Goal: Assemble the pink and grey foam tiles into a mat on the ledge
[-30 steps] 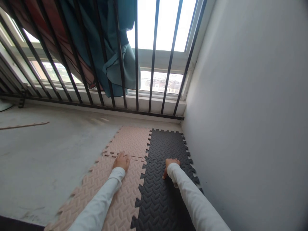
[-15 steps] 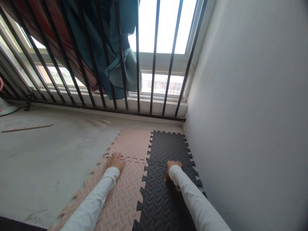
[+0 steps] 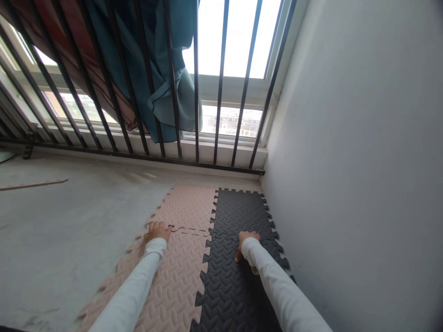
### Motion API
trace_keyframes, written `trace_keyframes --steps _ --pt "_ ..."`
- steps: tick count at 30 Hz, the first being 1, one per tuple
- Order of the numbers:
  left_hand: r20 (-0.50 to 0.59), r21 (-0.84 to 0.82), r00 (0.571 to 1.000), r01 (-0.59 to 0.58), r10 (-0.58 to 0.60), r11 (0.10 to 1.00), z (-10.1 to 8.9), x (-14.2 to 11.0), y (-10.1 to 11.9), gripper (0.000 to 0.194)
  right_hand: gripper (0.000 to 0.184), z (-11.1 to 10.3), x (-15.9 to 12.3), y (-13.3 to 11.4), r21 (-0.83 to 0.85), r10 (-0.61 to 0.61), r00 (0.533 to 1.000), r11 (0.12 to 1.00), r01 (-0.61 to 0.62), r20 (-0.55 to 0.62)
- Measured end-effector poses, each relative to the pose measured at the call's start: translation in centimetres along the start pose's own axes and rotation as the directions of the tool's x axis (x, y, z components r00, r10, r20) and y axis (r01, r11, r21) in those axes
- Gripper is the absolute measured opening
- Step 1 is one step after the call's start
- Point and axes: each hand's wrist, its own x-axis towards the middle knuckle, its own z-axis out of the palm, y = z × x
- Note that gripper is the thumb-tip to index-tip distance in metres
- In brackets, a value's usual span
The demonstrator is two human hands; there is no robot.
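My left hand (image 3: 158, 231) rests on the pink foam mats at their seam, close to the outer left edge. Its fingers are bent but apart, with the palm facing down. One pink foam mat (image 3: 188, 207) lies beyond that seam and another pink foam mat (image 3: 176, 281) on the near side; a gap line shows between their teeth. On the black side, my right hand (image 3: 248, 240) presses down in a fist with the thumb out to the left. It covers part of the seam between the far black foam mat (image 3: 242, 210) and the near black foam mat (image 3: 224, 281).
A white wall (image 3: 353, 161) rises close along the mats' right side. Ahead stands a dark metal railing (image 3: 187, 162) before windows, with a blue and red curtain (image 3: 166, 101) behind its bars. A thin strip (image 3: 34, 185) lies on the grey floor (image 3: 79, 240) at left.
My left hand has shifted left and slightly nearer, toward the pink mat's edge, and its fingers are more bent. My right hand stays on the black seam. The view has turned slightly right.
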Motion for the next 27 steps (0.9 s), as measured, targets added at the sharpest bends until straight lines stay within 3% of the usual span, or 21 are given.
trace_keyframes --steps 8,17,21,27 --pt "-0.021 0.031 1.0 -0.004 0.005 1.0 0.3 -0.5 0.0 0.038 0.108 0.2 0.1 0.2 -0.006 -0.008 1.0 1.0 0.007 -0.018" --pt "-0.082 0.141 0.991 -0.093 0.105 0.986 0.9 -2.7 0.1 0.054 0.106 -0.3 -0.1 -0.1 -0.015 0.003 1.0 1.0 -0.003 0.01" --pt "0.062 0.112 0.996 -0.066 0.059 0.992 0.2 -2.3 -1.1 0.056 0.105 -0.4 -0.3 -0.1 -0.011 0.0 1.0 1.0 0.0 0.007" --pt "0.255 0.147 0.959 -0.163 0.122 0.976 -1.0 -1.9 -2.4 0.057 0.107 -0.1 -0.1 0.0 0.003 -0.004 1.0 1.0 0.004 -0.011"
